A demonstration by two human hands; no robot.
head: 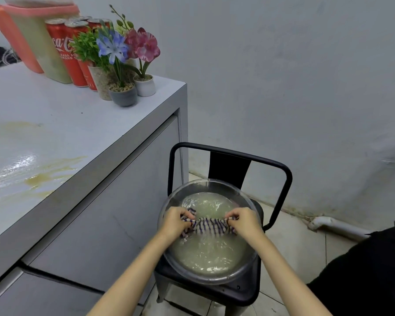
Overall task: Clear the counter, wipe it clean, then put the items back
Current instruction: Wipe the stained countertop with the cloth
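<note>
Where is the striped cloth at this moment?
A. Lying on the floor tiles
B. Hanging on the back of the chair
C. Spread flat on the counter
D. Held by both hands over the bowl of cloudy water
D: the left hand and right hand each grip one end of the cloth, stretched over the bowl of cloudy water on the chair.

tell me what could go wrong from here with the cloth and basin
The clear basin fills the seat of the black chair; the left hand and right hand gripping the striped cloth over it could tip it or slop water on the floor. The water looks murky, so the cloth may smear the brown stain on the counter. The flower pots stand near the counter's edge and could get knocked off while wiping.
</note>
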